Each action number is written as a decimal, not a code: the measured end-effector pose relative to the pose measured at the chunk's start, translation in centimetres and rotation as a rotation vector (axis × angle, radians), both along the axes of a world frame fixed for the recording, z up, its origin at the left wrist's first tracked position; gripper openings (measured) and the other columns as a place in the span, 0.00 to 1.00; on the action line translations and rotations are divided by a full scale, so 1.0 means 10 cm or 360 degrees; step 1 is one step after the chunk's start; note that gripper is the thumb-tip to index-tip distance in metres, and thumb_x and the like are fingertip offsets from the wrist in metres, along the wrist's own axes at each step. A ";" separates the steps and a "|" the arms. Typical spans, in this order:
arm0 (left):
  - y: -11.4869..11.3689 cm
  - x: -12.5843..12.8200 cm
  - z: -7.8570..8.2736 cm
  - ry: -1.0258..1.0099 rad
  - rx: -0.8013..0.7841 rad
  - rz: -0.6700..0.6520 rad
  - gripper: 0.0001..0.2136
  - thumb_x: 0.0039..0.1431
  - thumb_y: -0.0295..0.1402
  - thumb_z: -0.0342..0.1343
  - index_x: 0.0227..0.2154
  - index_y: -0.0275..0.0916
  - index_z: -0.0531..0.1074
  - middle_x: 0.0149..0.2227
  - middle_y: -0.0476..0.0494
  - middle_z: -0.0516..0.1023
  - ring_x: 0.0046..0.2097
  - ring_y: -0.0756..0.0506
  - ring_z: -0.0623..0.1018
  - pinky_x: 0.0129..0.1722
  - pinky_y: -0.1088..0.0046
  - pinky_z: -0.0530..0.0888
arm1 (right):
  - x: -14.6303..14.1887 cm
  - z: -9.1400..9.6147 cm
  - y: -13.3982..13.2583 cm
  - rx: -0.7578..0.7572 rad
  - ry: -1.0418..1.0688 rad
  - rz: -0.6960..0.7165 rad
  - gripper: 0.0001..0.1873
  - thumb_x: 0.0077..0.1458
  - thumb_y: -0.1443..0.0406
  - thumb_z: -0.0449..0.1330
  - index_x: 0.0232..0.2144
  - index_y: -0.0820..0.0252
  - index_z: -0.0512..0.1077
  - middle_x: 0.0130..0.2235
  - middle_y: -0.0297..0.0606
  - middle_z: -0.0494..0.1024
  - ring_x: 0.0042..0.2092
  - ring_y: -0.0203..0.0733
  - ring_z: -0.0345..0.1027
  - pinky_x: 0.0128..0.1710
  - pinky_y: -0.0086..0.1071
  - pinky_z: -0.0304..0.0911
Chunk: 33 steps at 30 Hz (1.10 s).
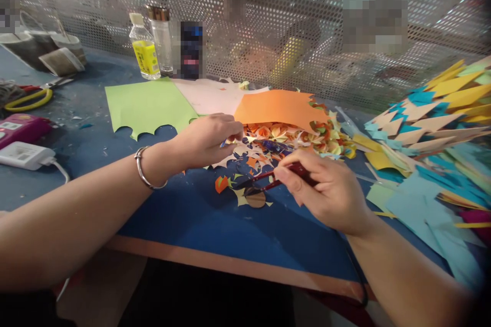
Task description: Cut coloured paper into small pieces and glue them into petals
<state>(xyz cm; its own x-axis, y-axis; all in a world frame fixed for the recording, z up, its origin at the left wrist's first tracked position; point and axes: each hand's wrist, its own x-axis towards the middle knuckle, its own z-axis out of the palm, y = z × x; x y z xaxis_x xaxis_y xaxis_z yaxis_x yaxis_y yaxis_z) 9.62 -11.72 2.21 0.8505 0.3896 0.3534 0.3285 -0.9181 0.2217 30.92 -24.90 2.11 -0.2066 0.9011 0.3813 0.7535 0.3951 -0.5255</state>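
My right hand (pixel 326 191) grips dark red tweezers (pixel 264 179) whose two arms stand apart. Their dark tips hover at or just over a round tan piece (pixel 256 200) and a pale yellow paper scrap (pixel 241 196) on the blue table; whether they touch is unclear. Above the paper scraps, my left hand (pixel 209 138) has its fingers curled in toward the thumb; anything between them is too small to see. Beyond it lie a green sheet (pixel 148 104) with scalloped cuts, a pale pink sheet (pixel 210 96) and an orange sheet (pixel 276 107).
Small folded paper flowers (pixel 280 134) are heaped under the orange sheet. At right lie pointed paper stacks (pixel 425 112) and light blue sheets (pixel 418 209). A bottle (pixel 146 53), a glass tumbler (pixel 161 41) and yellow-handled scissors (pixel 32 99) stand or lie toward the left. Perforated metal (pixel 261 25) borders the back.
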 end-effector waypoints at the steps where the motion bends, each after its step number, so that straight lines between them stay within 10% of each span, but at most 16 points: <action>1: -0.01 -0.01 0.01 0.0069 -0.0029 0.0010 0.06 0.57 0.29 0.52 0.35 0.36 0.73 0.34 0.41 0.76 0.36 0.46 0.74 0.37 0.70 0.70 | -0.01 0.00 0.00 -0.0029 -0.0003 0.0046 0.09 0.62 0.61 0.55 0.30 0.56 0.70 0.18 0.28 0.68 0.17 0.31 0.59 0.18 0.26 0.55; 21: -0.17 -0.14 0.28 0.0917 -0.0504 -0.0036 0.08 0.50 0.37 0.61 0.33 0.42 0.79 0.35 0.46 0.80 0.36 0.45 0.76 0.33 0.73 0.65 | -0.03 -0.08 0.05 0.0380 -0.0074 -0.0200 0.08 0.60 0.63 0.58 0.30 0.60 0.71 0.21 0.30 0.71 0.20 0.30 0.62 0.21 0.25 0.57; 33: -0.26 0.00 0.09 0.0825 -0.0257 0.0134 0.08 0.49 0.35 0.57 0.31 0.41 0.78 0.32 0.41 0.78 0.34 0.41 0.75 0.29 0.70 0.65 | -0.06 -0.05 0.00 0.0242 -0.0007 -0.0173 0.10 0.61 0.62 0.57 0.28 0.59 0.70 0.18 0.28 0.68 0.17 0.29 0.59 0.20 0.26 0.56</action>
